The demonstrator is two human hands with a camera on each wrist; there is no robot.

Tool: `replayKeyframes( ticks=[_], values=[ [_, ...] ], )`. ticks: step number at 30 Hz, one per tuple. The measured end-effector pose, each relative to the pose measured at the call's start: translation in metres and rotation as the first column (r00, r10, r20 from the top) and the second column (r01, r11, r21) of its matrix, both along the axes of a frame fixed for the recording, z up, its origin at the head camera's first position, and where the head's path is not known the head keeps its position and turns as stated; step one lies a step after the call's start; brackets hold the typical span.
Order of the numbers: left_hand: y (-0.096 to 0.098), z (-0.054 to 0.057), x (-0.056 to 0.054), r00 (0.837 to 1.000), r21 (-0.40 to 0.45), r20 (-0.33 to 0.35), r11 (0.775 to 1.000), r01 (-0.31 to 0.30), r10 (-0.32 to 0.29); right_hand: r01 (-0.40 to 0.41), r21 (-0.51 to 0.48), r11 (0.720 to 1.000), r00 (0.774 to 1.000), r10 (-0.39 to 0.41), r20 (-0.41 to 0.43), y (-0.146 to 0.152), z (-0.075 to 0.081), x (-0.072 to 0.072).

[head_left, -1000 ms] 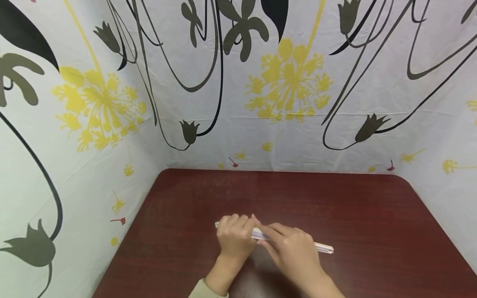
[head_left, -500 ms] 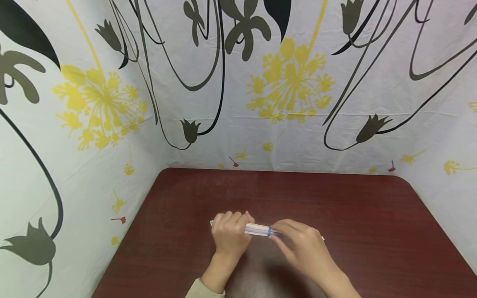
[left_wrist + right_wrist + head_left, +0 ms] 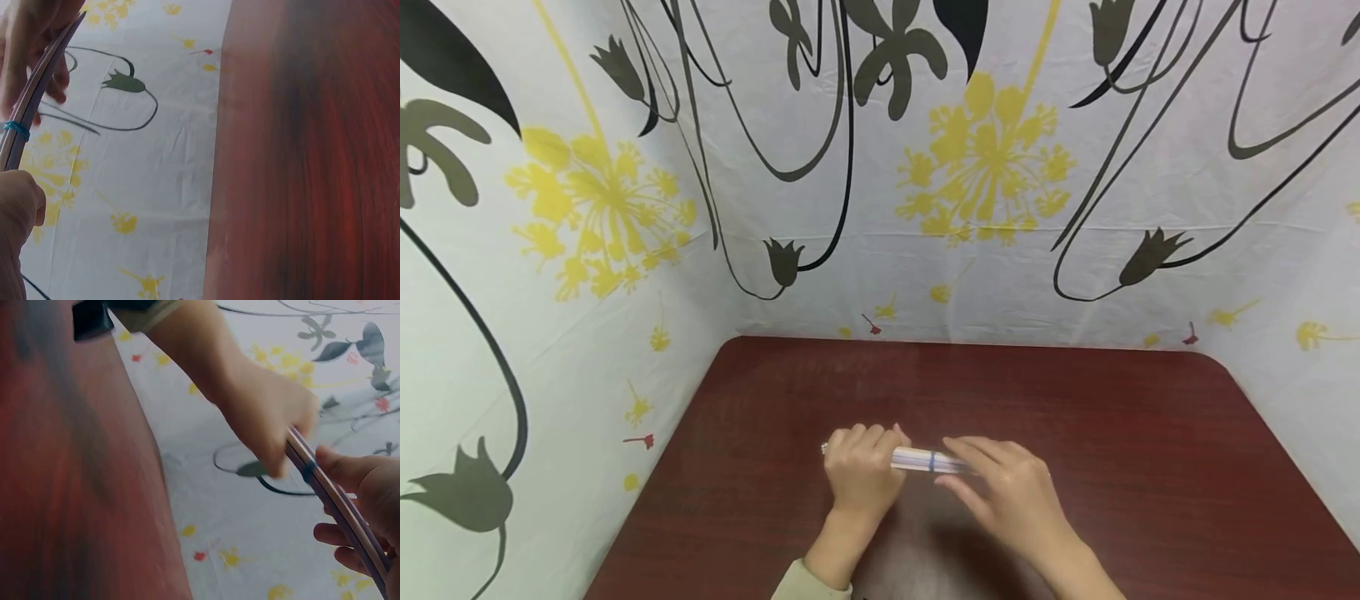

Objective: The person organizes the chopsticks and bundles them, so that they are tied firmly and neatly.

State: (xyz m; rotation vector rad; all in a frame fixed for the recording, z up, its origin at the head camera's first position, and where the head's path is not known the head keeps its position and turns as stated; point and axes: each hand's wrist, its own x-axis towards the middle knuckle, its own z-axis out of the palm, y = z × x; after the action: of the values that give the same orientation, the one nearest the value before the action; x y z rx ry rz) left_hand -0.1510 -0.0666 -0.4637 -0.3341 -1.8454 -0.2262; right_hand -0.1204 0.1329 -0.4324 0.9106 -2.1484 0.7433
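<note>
My left hand grips a slim bundle of pale and purple sticks with its fingers curled round one end. A blue rubber band circles the bundle near its middle, between the two hands. My right hand is around the other end, thumb and fingers spread apart on either side. In the right wrist view the right thumb lies beside the band, and the other fingers show behind the sticks. The left wrist view has the band just above the left fist. The bundle is held above the table.
A dark red-brown wooden table with rounded far corners lies beneath the hands. White cloth with a flower print hangs behind it and along the left side.
The right hand has slid right along the bundle, away from the left hand, and its fingers have loosened. The blue band, hidden at first, now shows. The left hand has shifted slightly left.
</note>
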Motion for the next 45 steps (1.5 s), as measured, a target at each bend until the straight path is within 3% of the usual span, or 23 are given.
replayKeyframes(
  ticks=[5, 17, 23, 29, 33, 36, 39, 42, 45],
  values=[
    [-0.005, 0.002, -0.002, 1.000, 0.028, -0.011, 1.000, -0.014, 0.014, -0.009, 0.011, 1.000, 0.997, 0.010, -0.082, 0.010, 0.004, -0.007],
    [-0.010, 0.001, -0.006, 0.998, 0.018, -0.066, 1.000, -0.016, 0.017, -0.052, 0.059, 0.997, 0.994, 0.058, -0.091, 0.014, 0.003, -0.011],
    [-0.012, -0.002, -0.007, 0.997, 0.023, -0.068, 1.000, -0.020, 0.022, -0.014, 0.068, 0.998, 0.996, 0.020, -0.090, 0.014, -0.003, -0.012],
    [-0.011, -0.009, -0.008, 1.000, 0.019, 0.002, 1.000, -0.024, 0.024, 0.116, 0.110, 0.987, 0.993, -0.112, -0.042, 0.012, -0.013, -0.014],
    [-0.014, -0.016, -0.009, 0.988, -0.031, 0.152, 0.999, 0.031, -0.026, 0.154, 0.117, 0.981, 0.988, -0.152, -0.030, 0.014, -0.022, -0.019],
    [-0.019, -0.020, -0.012, 0.949, -0.086, 0.305, 0.990, 0.112, -0.081, 0.156, 0.119, 0.981, 0.988, -0.155, -0.015, 0.019, -0.032, -0.026],
    [-0.027, -0.023, -0.015, 0.887, -0.126, 0.452, 0.977, 0.174, -0.100, 0.157, 0.124, 0.980, 0.987, -0.159, 0.010, 0.025, -0.045, -0.033],
    [-0.036, -0.026, -0.019, 0.798, -0.108, 0.590, 0.967, 0.229, -0.123, 0.166, 0.128, 0.978, 0.984, -0.172, 0.038, 0.032, -0.059, -0.040],
    [-0.045, -0.025, -0.022, 0.666, -0.012, 0.720, 0.956, 0.294, -0.195, 0.181, 0.120, 0.976, 0.979, -0.191, 0.077, 0.037, -0.069, -0.045]
  ],
)
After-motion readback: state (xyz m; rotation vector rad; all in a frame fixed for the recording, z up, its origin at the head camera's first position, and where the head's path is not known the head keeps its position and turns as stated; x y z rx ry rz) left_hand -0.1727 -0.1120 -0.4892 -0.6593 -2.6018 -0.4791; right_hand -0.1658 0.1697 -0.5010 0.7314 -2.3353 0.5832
